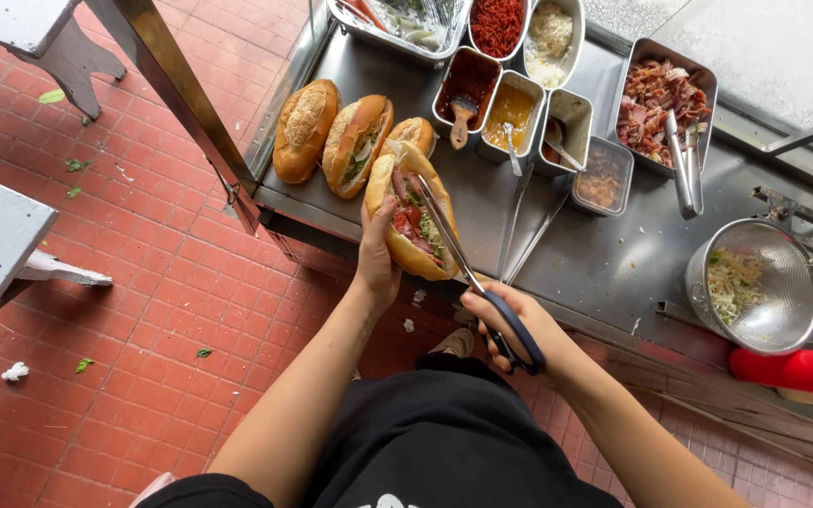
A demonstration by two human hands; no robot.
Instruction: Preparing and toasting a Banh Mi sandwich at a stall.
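Observation:
My left hand [374, 256] grips a split baguette sandwich [413, 226] filled with meat, red slices and greens, held over the front edge of the steel counter [604, 268]. My right hand [518, 325] holds long scissors [468, 273] by their dark blue handles. The blades reach up into the open filling of the sandwich. Three more bread rolls [305, 130] lie on the counter just behind the held sandwich, one of them filled with greens.
Steel tubs of sauces and fillings [510, 113], a tray of sliced meat with tongs [661, 103] and a metal colander of shredded vegetables [755, 282] stand on the counter. A red bottle [797, 369] lies at right. Red tiled floor [162, 282] lies below left.

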